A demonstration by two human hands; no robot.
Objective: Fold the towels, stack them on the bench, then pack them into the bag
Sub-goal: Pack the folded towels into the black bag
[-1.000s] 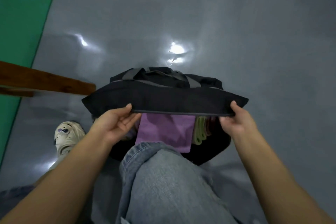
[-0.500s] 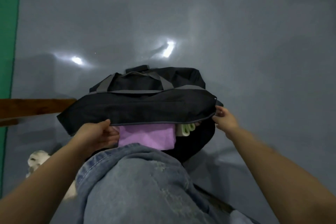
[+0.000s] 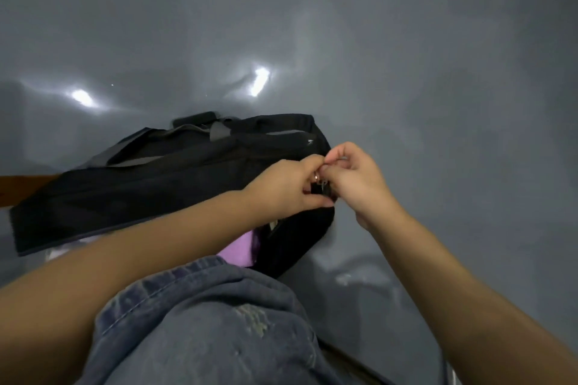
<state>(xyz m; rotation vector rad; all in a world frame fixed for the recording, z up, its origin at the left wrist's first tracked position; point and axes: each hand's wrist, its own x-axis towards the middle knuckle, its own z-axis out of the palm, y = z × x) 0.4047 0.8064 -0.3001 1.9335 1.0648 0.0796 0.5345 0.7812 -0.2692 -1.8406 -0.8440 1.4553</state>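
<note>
A black duffel bag (image 3: 150, 184) with grey straps lies on the grey floor in front of my knee. Its top flap is pulled over most of the opening. A purple towel (image 3: 239, 248) still shows inside through the gap at the right end. Both hands meet at the bag's right end. My left hand (image 3: 286, 186) grips the bag fabric there, fingers curled. My right hand (image 3: 353, 180) pinches a small metal zipper pull (image 3: 319, 180) between the two hands.
My jeans-clad knee (image 3: 203, 322) fills the lower middle, right against the bag. A strip of the wooden bench (image 3: 22, 189) shows at the left edge behind the bag. Glossy grey floor (image 3: 438, 103) surrounds the bag.
My left hand crossed from the flap's left end to its right end and met my right hand at the zipper. The flap dropped lower, hiding the green towel. The view swung right.
</note>
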